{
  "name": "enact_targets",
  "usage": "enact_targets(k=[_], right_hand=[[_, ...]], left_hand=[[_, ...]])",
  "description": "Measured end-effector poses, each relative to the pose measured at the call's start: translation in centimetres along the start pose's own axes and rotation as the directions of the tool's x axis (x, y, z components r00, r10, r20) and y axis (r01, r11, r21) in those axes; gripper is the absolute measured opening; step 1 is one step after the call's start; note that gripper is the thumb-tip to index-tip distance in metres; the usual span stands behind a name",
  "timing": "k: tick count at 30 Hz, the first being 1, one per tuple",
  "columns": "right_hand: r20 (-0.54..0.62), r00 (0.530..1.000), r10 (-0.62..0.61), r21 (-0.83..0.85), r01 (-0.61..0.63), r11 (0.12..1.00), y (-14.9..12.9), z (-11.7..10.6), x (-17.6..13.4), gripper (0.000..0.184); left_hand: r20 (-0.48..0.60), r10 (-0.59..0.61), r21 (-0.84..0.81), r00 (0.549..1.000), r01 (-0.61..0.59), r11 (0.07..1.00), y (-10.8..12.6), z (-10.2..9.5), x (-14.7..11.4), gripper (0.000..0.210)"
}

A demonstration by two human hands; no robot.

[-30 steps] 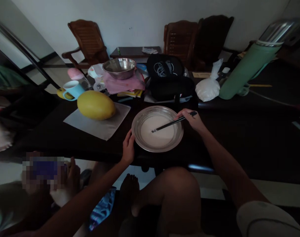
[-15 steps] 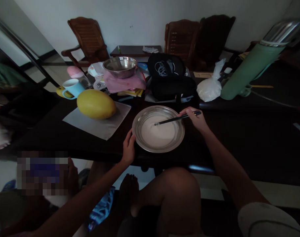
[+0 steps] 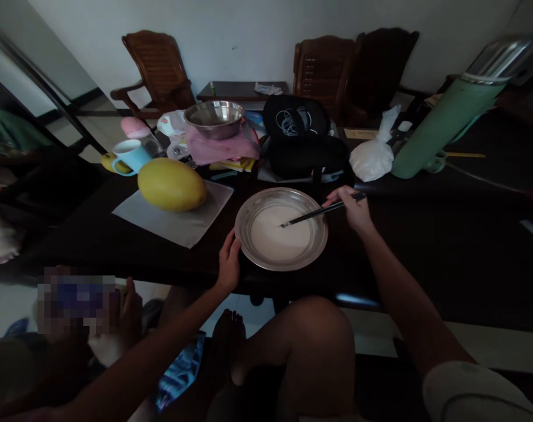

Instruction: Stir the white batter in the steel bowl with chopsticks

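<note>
A wide metal bowl (image 3: 317, 249) stands on the dark table near its front edge. Inside it lies a thick white liquid (image 3: 279, 241). My left hand (image 3: 229, 262) grips the bowl's left side at the rim, with part of its fingers hidden by the bowl. In my right hand (image 3: 353, 210) are dark chopsticks (image 3: 313, 214), held slantwise over the bowl's right rim. Their tips dip into the white liquid close to the middle.
Left of the bowl a big yellow melon (image 3: 172, 184) rests on a white sheet (image 3: 161, 221), with a light blue mug (image 3: 132, 156) behind. Further back are a second metal bowl (image 3: 214, 120), a black bag (image 3: 297, 138), a tied bag of white powder (image 3: 372, 159) and a green thermos (image 3: 451, 126).
My right hand has shifted slightly right, and the chopstick tips have moved a little right and down in the white liquid. My left hand stays on the bowl.
</note>
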State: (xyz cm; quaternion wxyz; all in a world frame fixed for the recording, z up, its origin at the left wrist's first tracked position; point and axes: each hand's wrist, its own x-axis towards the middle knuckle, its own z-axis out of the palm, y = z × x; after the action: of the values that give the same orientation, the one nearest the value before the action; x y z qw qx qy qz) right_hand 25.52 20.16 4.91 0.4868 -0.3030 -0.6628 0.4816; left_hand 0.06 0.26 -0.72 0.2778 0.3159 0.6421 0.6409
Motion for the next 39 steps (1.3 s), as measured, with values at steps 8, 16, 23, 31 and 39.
enact_targets(k=[8,16,23,31,39], right_hand=[[0.204,0.979,0.023,-0.040,-0.015,0.999,-0.2,0.8,-0.4,0.043],[0.044,0.999,0.023,0.060,-0.026,0.998,0.0,0.0,0.1,0.048],[0.109,0.994,0.003,-0.021,-0.001,1.000,-0.4,0.6,-0.3,0.040],[0.162,0.986,0.036,0.022,-0.040,0.999,0.3,0.5,-0.2,0.044],[-0.050,0.999,0.011,0.039,-0.009,0.999,-0.1,0.1,0.2,0.043]], left_hand=[[-0.018,-0.009,0.007,1.000,0.009,1.000,-0.1,0.1,0.0,0.055],[-0.021,-0.008,0.001,1.000,0.008,1.000,-0.1,0.2,0.0,0.054],[-0.030,-0.029,-0.004,0.999,0.029,1.000,0.2,0.3,0.0,0.054],[-0.024,-0.013,-0.001,1.000,0.013,1.000,-0.1,0.1,0.0,0.053],[-0.028,-0.014,0.012,1.000,0.015,1.000,0.3,0.2,0.0,0.053]])
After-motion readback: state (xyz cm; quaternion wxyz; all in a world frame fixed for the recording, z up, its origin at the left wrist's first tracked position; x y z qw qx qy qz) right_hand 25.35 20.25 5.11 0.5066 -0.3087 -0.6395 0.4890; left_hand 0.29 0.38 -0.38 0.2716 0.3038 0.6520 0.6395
